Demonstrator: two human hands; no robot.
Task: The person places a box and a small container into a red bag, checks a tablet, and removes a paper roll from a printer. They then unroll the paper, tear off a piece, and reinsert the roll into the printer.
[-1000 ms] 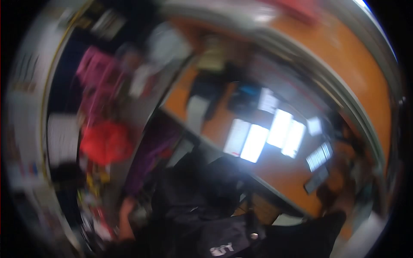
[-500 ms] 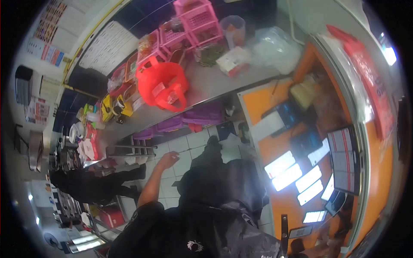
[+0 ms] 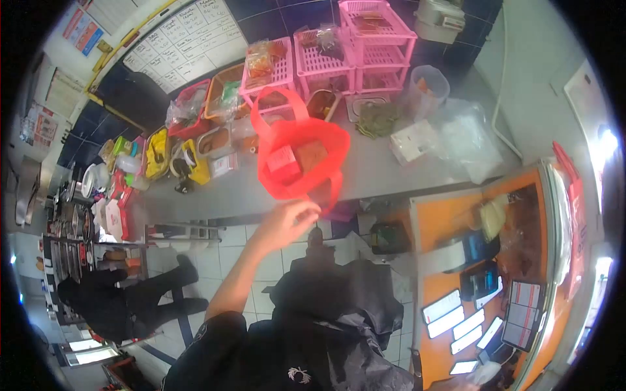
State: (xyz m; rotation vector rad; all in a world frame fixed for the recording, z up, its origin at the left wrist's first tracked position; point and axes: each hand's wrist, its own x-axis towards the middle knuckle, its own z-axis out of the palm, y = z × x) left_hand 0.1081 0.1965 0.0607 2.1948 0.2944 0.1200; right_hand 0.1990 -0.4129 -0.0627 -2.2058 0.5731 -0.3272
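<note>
A red cloth bag (image 3: 336,146) stands open-topped on the metal counter, with a red-and-white box (image 3: 282,163) and a brown item (image 3: 311,156) inside. My left hand (image 3: 290,223) is at the bag's front, its fingers curled and closed at the lower end of the near handle (image 3: 335,190). The far handle (image 3: 280,94) stands up in a loop. My right hand is not visible.
Pink baskets (image 3: 326,58), food trays and a clear plastic bag (image 3: 466,140) stand on the counter (image 3: 215,192). Phones and a tablet (image 3: 523,313) lie on the orange desk (image 3: 443,225) at right. Another person (image 3: 143,296) in dark clothes is at left.
My left hand has moved up and right to the red bag's near handle, its fingers now curled there. The view has shifted, showing the whiteboard and counter more fully.
</note>
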